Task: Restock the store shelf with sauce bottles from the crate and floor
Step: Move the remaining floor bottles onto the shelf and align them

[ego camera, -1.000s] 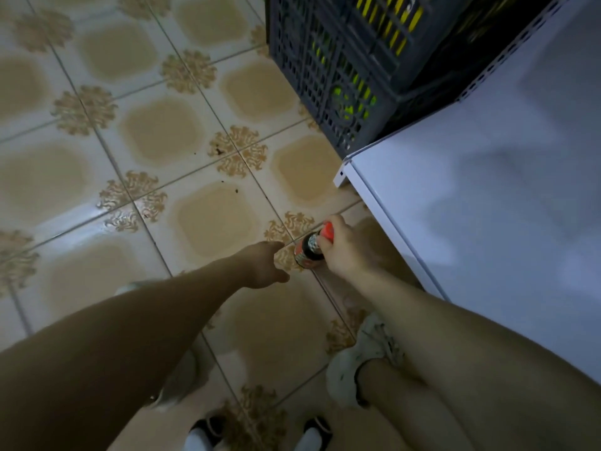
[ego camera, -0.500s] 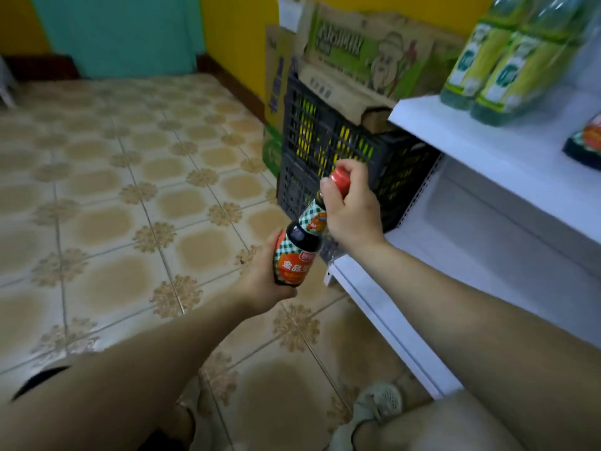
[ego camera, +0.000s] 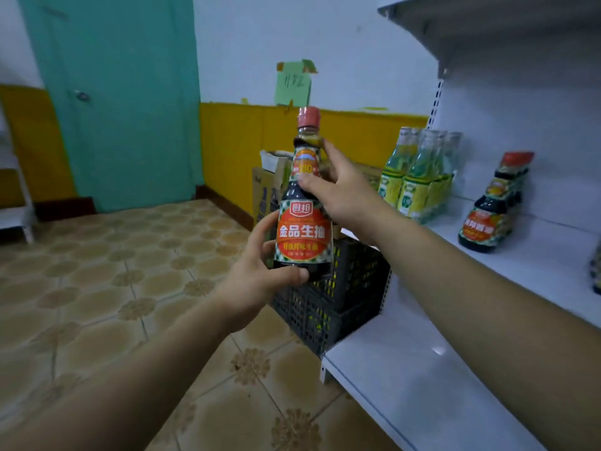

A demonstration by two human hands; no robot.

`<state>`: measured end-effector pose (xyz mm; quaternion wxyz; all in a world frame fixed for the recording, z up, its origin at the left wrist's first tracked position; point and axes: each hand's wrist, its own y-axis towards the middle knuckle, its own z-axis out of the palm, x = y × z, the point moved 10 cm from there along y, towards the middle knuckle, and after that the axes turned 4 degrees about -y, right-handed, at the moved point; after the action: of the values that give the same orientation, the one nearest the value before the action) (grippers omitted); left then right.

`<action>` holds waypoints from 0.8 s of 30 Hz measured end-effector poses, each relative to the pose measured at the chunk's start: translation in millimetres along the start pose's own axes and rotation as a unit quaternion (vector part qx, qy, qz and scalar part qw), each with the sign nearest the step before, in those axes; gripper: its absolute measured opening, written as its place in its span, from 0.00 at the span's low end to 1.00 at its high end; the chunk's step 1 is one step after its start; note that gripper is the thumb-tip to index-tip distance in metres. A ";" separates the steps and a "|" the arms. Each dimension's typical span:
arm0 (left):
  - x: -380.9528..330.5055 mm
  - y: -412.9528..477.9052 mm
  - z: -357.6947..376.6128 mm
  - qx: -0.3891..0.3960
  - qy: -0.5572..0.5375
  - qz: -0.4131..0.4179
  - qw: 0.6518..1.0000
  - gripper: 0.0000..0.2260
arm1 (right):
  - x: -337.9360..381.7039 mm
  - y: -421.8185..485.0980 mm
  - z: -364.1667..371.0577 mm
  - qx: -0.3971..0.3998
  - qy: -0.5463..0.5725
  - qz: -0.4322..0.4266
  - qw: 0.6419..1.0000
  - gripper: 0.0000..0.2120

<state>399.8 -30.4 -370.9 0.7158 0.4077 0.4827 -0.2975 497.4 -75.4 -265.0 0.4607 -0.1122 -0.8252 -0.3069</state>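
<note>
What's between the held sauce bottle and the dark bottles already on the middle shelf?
In the head view, the right hand and a cluster of green-yellow bottles sit between the held bottle and the dark bottles.

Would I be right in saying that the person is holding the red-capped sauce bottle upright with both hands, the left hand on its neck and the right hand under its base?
Not quite: the hands are swapped. The head view shows the right hand on the neck of the sauce bottle, and the left hand around its base. The bottle is indeed upright and red-capped.

A teal door (ego camera: 120, 102) meets white-over-yellow walls (ego camera: 325, 43) above a patterned beige tile floor (ego camera: 97, 288).
</note>
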 end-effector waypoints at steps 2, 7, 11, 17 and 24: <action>-20.7 1.2 14.5 0.018 -0.004 0.011 1.000 0.39 | 16.6 -5.4 -18.3 -0.022 0.017 -0.011 1.000 0.34; -58.1 0.7 50.0 0.045 0.069 0.036 0.996 0.42 | 52.0 -29.5 -58.7 -0.059 0.024 -0.050 0.997 0.32; -72.0 -0.4 77.9 0.058 0.113 0.063 0.990 0.46 | 65.6 -45.0 -84.4 -0.086 0.012 -0.066 0.994 0.29; -56.2 15.0 115.9 0.121 0.147 0.081 0.978 0.46 | 55.2 -57.1 -127.7 -0.123 -0.068 -0.024 0.990 0.18; 6.0 49.1 196.2 0.243 0.123 0.016 0.962 0.46 | 7.5 -96.3 -201.6 -0.240 -0.112 0.031 0.964 0.16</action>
<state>530.1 -177.3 -322.4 0.5345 0.6110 0.4735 -0.3417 587.6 -274.8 -219.5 0.3344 -0.2788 -0.7698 -0.4668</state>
